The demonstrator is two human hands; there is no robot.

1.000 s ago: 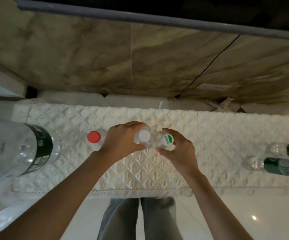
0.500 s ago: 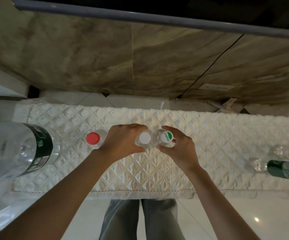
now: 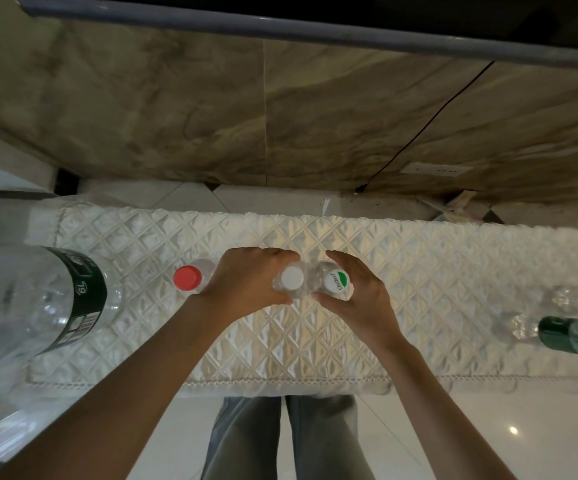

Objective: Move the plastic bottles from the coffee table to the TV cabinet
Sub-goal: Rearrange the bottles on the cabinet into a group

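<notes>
Left hand grasped white-capped bottle | right hand grasped green-capped bottle beside it | likely light, thin-walled, crushable; best held at shoulders.

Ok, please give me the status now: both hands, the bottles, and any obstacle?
Left hand grips white-capped bottle. Right hand grips green-and-white-capped bottle. Both upright on quilted cloth, side by side. Red-capped bottle close beside left hand.

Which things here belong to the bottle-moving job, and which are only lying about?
Job: white-capped clear plastic bottle in left hand; green-and-white-capped clear bottle in right hand; red-capped clear bottle; white quilted cloth surface.
Lying about: black cable; white wall socket.
</notes>
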